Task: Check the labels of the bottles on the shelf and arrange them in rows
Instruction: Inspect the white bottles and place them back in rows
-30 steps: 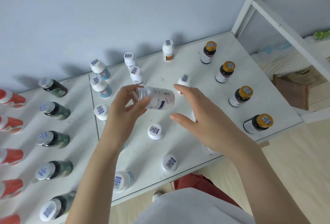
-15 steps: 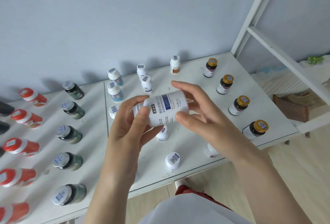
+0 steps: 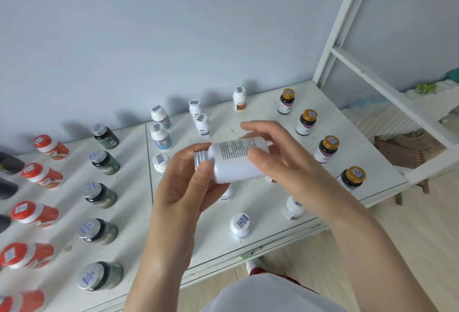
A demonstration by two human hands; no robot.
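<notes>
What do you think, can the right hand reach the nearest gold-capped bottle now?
Probably not yet: the right hand grips the white bottle. Nothing stands between it and the gold-capped bottle, though.

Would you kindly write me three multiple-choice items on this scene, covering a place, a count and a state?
1. Where on the white shelf do the gold-capped dark bottles stand? A. right side B. left end C. middle
2. How many of them are there? A. two B. four C. six
3. The white plastic bottle is: A. standing upright B. held sideways C. lying on the shelf
Answers: 1 A, they line its right side; 2 B, four gold caps show; 3 B, left hand and right hand grip it sideways.
</notes>
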